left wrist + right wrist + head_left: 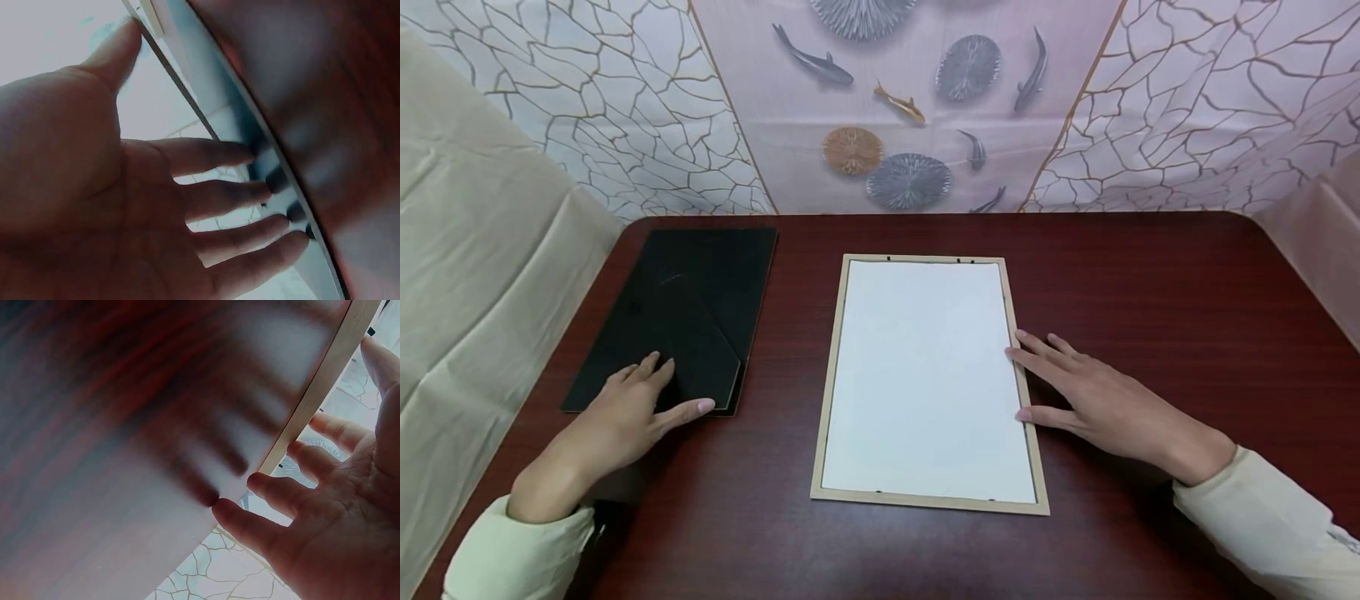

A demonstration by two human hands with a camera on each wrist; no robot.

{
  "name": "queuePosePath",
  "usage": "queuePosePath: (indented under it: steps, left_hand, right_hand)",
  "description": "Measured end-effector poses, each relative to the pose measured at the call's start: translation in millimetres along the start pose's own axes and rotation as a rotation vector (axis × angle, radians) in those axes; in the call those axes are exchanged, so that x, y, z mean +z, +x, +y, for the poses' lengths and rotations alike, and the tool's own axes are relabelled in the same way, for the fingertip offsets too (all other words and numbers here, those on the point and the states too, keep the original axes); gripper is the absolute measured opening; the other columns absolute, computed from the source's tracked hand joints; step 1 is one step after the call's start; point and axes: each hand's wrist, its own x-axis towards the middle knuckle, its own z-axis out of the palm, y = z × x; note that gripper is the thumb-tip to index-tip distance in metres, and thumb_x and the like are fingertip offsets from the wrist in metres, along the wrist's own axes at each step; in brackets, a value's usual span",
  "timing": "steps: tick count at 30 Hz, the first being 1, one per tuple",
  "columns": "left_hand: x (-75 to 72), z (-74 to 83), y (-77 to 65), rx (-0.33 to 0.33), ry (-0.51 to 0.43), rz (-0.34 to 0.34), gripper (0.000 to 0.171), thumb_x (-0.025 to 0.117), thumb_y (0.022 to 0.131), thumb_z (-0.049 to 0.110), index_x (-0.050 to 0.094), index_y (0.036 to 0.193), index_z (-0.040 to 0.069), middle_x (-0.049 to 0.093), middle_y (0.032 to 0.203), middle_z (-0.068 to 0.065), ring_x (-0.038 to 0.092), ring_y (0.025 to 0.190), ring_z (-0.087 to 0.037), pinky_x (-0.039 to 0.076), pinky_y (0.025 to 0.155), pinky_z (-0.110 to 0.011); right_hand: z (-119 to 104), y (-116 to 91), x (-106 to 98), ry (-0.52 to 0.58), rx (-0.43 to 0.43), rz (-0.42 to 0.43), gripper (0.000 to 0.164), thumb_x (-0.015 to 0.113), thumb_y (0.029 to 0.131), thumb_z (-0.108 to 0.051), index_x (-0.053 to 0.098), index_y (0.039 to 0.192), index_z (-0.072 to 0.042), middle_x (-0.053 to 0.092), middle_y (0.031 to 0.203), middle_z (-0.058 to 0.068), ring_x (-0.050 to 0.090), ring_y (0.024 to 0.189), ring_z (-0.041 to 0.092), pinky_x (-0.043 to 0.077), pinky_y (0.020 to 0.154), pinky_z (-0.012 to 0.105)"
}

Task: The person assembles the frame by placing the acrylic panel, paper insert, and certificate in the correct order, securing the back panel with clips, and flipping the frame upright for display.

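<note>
From the head, the left hand [610, 429] rests, fingers spread, on one black board [707, 271] at the left of one table [1150, 275]; the right hand [1101, 404] lies open against one wooden frame [930, 501] mid-table — one white sheet [925, 375] inside. Left wrist: loosely straight fingers touch the board. Right wrist: fingertips meet the frame's rim.

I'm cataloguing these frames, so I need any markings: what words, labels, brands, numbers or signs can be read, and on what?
None can be read: the white panel, its pale frame and the tabletop show no lettering.
The patterned cloth shows only pictures and lines.
A small mark on the black backing board is too faint to make out.
</note>
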Motion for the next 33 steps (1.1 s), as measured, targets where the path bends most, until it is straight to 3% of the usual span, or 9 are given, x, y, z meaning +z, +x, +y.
queuePosePath:
  steps: [3,7,12,21,26,33]
  left_hand:
    - [-5.0,-10.1,1.0,-0.004,0.0,0.003,0.107,0.063,0.094,0.069,0.031,0.159,-0.011,0.017,0.162,-0.046,0.019,0.142,-0.071,0.025,0.108,-0.083]
    - [-12.0,-29.0,2.8,-0.02,-0.025,0.007,0.114,0.075,0.087,0.064,0.021,0.166,0.003,0.007,0.162,-0.048,0.013,0.141,-0.076,0.023,0.105,-0.086]
    - [-17.2,-44.4,7.0,-0.071,-0.032,0.024,0.123,0.078,0.084,0.065,0.008,0.169,0.011,-0.004,0.159,-0.053,0.012,0.137,-0.08,0.027,0.099,-0.087]
    - [-20.1,-44.8,15.4,-0.148,-0.048,0.034,0.135,0.086,0.075,0.064,0.004,0.169,0.011,-0.011,0.161,-0.049,0.021,0.13,-0.083,0.021,0.092,-0.094]
    - [-19.6,-43.7,17.6,-0.165,-0.045,0.078,0.137,0.092,0.07,0.059,0.01,0.167,0.006,-0.005,0.161,-0.048,0.024,0.122,-0.085,0.028,0.091,-0.091]
    - [-19.7,-46.0,15.4,-0.17,-0.046,0.126,0.135,0.094,0.071,0.053,0.013,0.166,0.003,0.001,0.155,-0.054,0.019,0.119,-0.077,0.035,0.087,-0.086]
  right_hand:
    - [0.1,0.0,0.4,0.004,0.004,-0.003,0.075,0.062,0.101,-0.055,0.037,0.164,-0.023,0.022,0.176,0.007,0.024,0.156,0.052,0.035,0.112,0.074]
    - [0.4,0.4,0.4,0.004,0.003,-0.007,0.076,0.063,0.101,-0.056,0.037,0.164,-0.024,0.023,0.175,0.008,0.024,0.156,0.052,0.036,0.111,0.075]
    - [0.9,0.1,-0.3,0.006,0.005,-0.009,0.076,0.063,0.1,-0.055,0.037,0.164,-0.024,0.023,0.175,0.009,0.025,0.155,0.053,0.036,0.111,0.075]
    - [1.4,-0.4,-0.6,0.013,-0.001,-0.008,0.075,0.064,0.1,-0.054,0.038,0.163,-0.022,0.024,0.175,0.011,0.025,0.155,0.055,0.034,0.112,0.075]
    - [1.6,0.3,-0.8,0.006,0.001,-0.011,0.075,0.064,0.1,-0.053,0.038,0.163,-0.022,0.024,0.175,0.011,0.025,0.154,0.055,0.034,0.111,0.075]
    - [2.4,0.6,-1.1,0.004,0.001,-0.014,0.075,0.064,0.1,-0.053,0.038,0.164,-0.022,0.024,0.175,0.011,0.026,0.154,0.055,0.035,0.111,0.075]
